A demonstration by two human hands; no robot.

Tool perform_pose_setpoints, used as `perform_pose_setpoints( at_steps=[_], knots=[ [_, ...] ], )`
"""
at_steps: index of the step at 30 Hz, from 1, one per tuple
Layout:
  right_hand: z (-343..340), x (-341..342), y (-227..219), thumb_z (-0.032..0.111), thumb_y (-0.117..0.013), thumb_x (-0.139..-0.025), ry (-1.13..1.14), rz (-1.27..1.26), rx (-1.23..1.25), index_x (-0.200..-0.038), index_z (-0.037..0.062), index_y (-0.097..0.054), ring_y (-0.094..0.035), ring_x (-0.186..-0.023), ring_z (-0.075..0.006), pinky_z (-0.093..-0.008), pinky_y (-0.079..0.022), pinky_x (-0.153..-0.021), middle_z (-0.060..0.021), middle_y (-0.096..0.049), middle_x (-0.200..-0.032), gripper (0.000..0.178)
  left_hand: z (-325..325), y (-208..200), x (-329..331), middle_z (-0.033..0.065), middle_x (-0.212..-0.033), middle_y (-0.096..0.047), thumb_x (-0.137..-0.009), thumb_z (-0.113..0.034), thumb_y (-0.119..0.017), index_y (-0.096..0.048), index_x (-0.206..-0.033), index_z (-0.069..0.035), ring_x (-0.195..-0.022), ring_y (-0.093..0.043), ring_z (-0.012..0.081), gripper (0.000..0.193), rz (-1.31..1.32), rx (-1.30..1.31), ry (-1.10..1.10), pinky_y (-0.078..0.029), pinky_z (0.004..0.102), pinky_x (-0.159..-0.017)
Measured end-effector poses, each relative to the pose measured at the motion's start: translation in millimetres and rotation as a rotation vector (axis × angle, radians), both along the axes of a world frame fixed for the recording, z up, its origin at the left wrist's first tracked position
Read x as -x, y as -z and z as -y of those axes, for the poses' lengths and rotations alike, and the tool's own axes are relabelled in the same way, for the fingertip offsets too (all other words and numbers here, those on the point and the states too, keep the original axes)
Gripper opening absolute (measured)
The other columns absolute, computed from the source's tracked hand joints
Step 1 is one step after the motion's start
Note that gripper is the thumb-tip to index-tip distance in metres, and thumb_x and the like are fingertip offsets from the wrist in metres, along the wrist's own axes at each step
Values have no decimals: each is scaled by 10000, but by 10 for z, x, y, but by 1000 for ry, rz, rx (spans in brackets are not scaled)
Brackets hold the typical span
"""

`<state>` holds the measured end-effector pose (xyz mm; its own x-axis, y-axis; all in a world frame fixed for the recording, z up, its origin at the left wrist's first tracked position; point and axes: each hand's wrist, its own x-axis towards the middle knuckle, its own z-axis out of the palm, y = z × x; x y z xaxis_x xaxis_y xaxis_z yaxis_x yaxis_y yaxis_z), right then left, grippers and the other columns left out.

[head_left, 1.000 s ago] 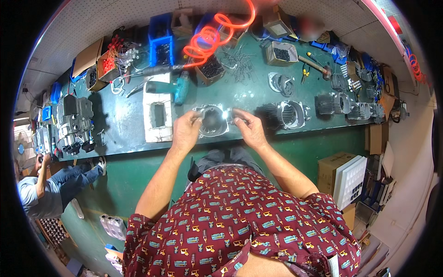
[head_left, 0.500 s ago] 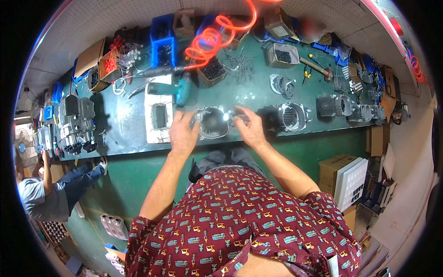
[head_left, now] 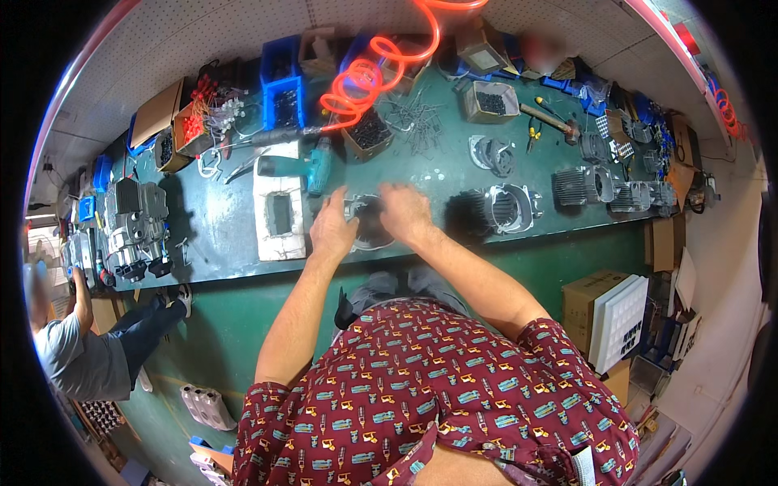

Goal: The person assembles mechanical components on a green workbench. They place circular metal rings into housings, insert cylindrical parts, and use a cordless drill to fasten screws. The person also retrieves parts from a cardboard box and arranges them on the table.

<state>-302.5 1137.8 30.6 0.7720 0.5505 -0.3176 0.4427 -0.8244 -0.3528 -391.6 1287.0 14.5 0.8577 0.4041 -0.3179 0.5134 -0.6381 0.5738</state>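
We see the left hand (head_left: 331,227) beside and the right hand (head_left: 405,212) over a grey metal housing (head_left: 374,245) on the green tabletop (head_left: 220,231), near its front edge. Whether either grips it, we cannot tell.

This is seemingly an assembly workshop, because the long green table (head_left: 219,223) carries a teal power drill (head_left: 318,170), a hammer (head_left: 548,119), finned metal housings (head_left: 572,186) and small-parts boxes, below a coiled orange hose (head_left: 363,78).
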Motion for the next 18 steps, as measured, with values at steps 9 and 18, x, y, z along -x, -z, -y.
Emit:
perform_pose_setpoints(
  at_steps=[9, 18],
  knots=[
    [106, -4, 95, 60, -684, -783, -20, 17, -57, -1158, 58, -644, -614, -1153, -357, -494, -516, -949, -144, -679, -1171, 377, 61, -64, 12, 188, -1420, -567, -836, -165, -745, -337, -1545, -161, -1323, -520, 397, 818, -37, 8, -5, -456, 476, -1066],
    [854, 23, -182, 370, -760, -798, 97, 14, -337, -1276, 39, -611, -573, -1200, -358, -510, -475, -988, -192, -624, -1273, 600, 470, 239, 48, 229, -1442, -525, -798, -91, -786, -409, -1504, -24, -1311, -529, 365, 803, 288, 69, -11, -400, 436, -1124]
  ],
)
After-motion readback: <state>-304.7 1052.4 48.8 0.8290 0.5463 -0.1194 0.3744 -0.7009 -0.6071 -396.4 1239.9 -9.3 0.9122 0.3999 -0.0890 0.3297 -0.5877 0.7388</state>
